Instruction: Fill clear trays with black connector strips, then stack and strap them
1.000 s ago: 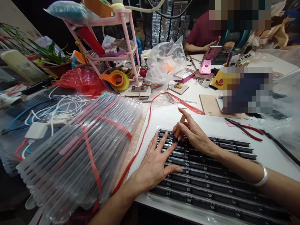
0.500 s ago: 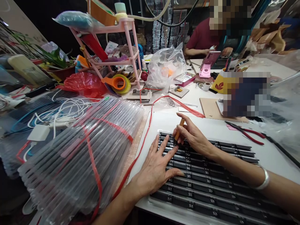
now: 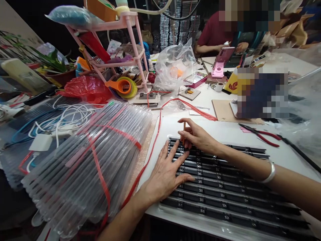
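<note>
Rows of black pieces with fine comb-like teeth and small pale marks (image 3: 213, 194) lie side by side in front of me, with clear plastic (image 3: 173, 211) showing along their edge. My left hand (image 3: 163, 172) rests flat on the left end of these rows, fingers spread. Above the far rows, my right hand (image 3: 197, 135) pinches a slim orange-brown stick (image 3: 184, 129), held nearly upright. Its lower tip is down at the black pieces beside my left fingertips; the exact contact is hidden by the fingers.
Left lies a stack of clear plastic tubes (image 3: 82, 167) tied with red ribbon. Red-handled pliers (image 3: 265, 136) rest at the right. Behind stand a pink rack (image 3: 132, 40), a crumpled clear bag (image 3: 173, 67) and a phone on a pink stand (image 3: 218, 69). Another person (image 3: 213, 33) sits across the table.
My right hand has shifted slightly left, and the stick has turned from slanted to nearly upright. My left hand stays spread on the rows. The whole view has shifted a little.
</note>
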Demonstrator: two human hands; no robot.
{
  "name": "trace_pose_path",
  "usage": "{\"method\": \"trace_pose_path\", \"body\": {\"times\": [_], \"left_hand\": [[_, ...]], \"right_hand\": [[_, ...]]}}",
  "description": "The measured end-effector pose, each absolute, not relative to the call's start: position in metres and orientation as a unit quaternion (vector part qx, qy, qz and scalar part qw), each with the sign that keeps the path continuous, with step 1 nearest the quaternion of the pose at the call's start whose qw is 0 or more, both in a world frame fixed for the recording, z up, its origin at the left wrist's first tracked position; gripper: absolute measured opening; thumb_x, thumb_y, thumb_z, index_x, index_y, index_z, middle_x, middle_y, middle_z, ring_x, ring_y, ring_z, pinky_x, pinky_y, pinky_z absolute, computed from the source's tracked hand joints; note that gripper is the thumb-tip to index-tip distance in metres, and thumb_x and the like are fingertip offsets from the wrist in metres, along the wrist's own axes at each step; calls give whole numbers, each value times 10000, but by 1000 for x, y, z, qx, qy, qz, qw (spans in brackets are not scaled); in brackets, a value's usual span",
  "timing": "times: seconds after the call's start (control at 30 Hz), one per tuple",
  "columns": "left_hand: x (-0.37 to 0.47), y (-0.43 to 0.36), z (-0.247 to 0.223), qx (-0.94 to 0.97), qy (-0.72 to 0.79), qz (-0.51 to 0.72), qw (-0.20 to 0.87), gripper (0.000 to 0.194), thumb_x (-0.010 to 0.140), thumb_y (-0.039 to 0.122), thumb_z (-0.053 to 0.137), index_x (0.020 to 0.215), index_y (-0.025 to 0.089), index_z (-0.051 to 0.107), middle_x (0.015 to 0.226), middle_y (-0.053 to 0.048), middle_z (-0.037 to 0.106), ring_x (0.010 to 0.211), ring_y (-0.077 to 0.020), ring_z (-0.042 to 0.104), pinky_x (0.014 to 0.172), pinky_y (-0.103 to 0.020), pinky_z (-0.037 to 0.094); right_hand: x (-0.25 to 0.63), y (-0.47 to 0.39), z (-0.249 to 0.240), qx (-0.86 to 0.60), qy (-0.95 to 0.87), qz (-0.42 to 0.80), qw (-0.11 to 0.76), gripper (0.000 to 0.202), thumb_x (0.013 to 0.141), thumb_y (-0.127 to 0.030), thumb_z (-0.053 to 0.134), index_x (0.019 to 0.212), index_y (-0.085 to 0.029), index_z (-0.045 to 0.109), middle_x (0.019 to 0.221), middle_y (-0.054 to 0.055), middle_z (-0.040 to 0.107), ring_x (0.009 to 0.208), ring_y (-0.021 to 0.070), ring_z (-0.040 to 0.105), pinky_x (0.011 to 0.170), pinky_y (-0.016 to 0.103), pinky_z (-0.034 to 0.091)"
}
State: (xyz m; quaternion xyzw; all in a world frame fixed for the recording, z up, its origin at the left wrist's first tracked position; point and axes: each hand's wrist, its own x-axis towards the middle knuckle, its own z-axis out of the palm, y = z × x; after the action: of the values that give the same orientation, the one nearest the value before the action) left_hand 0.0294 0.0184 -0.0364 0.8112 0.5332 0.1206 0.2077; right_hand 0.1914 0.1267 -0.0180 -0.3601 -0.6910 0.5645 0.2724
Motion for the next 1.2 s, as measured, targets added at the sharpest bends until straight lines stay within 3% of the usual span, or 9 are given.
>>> {"method": "trace_pose_path", "body": {"times": [0.2,0.4,0.47,0.63,0.83,1.2], "left_hand": [[31,18,-36,809,543,111,195,672,818,647,434,1417,357,339,1573,-44,98,1424,-359,-2,1117,-576,205],[31,18,-38,812,540,119,188,660,822,642,436,1407,344,365,1571,-43,119,1426,-353,7,1113,-576,217],[31,18,-38,812,542,114,185,656,823,649,425,1405,352,366,1570,-46,119,1426,-355,20,1110,-592,200],[31,18,-39,808,555,103,167,633,825,651,415,1395,382,368,1575,-61,70,1419,-379,-3,1083,-655,138],[33,18,-40,811,551,108,164,635,829,634,431,1398,361,370,1575,-85,52,1423,-362,-4,1091,-635,131],[36,18,-38,816,546,108,155,627,837,603,450,1397,329,385,1565,-124,90,1423,-353,5,1097,-621,129]], "right_hand": [[186,122,-15,-386,-677,552,296,264,842,-351,579,984,-246,382,592,-81,545,422,110,524,365,215,426],[204,125,-7,-362,-631,594,345,484,894,-346,497,1320,-210,312,842,15,624,588,109,579,518,249,487],[211,125,-6,-372,-618,594,356,506,902,-339,482,1347,-188,295,887,43,639,578,99,565,521,246,474],[217,121,-12,-379,-602,622,328,388,891,-352,495,1221,-196,362,919,62,659,542,97,573,497,242,467],[216,118,-23,-366,-575,650,336,287,872,-379,526,1048,-219,366,906,53,669,566,121,617,504,256,491],[212,118,-34,-378,-617,594,352,235,872,-382,492,966,-225,345,826,17,654,496,125,594,445,258,480]]}}
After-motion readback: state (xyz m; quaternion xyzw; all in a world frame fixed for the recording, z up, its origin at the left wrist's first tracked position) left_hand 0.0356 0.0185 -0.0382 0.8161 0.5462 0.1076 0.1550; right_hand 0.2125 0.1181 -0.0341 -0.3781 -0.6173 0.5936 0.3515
